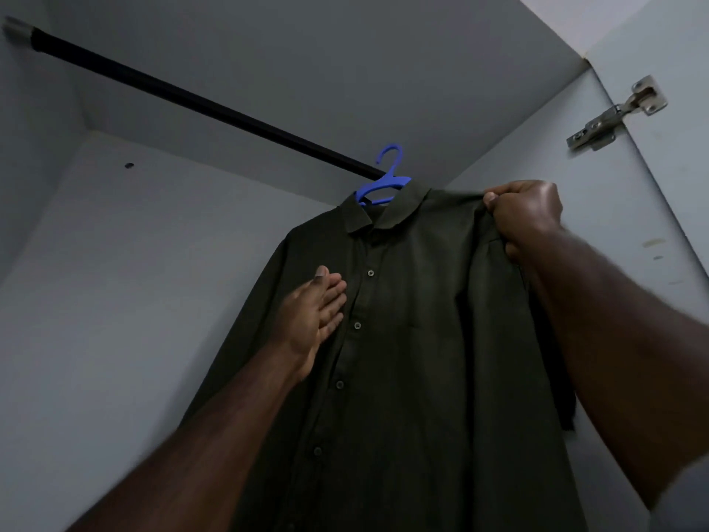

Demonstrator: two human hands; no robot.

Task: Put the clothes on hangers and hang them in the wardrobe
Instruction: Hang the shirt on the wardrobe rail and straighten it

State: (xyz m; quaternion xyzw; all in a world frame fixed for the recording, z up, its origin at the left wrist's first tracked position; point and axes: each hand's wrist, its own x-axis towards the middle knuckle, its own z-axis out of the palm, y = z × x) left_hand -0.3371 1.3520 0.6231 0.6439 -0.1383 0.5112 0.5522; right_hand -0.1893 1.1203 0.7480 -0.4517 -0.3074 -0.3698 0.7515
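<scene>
A dark green buttoned shirt (414,339) hangs on a blue plastic hanger (383,178) inside the wardrobe. The hanger's hook sits at the black rail (199,105), near the rail's right end; whether it rests on the rail I cannot tell. My right hand (525,220) grips the shirt's right shoulder in a fist. With straight fingers, my left hand (314,320) lies flat against the shirt's chest, left of the button row. The hanger's arms are hidden under the collar and shoulders.
Grey wardrobe walls (115,282) close in at the left and back. The open door's metal hinge (614,117) sits at the upper right. The rail runs bare from the shirt to its left bracket (17,28).
</scene>
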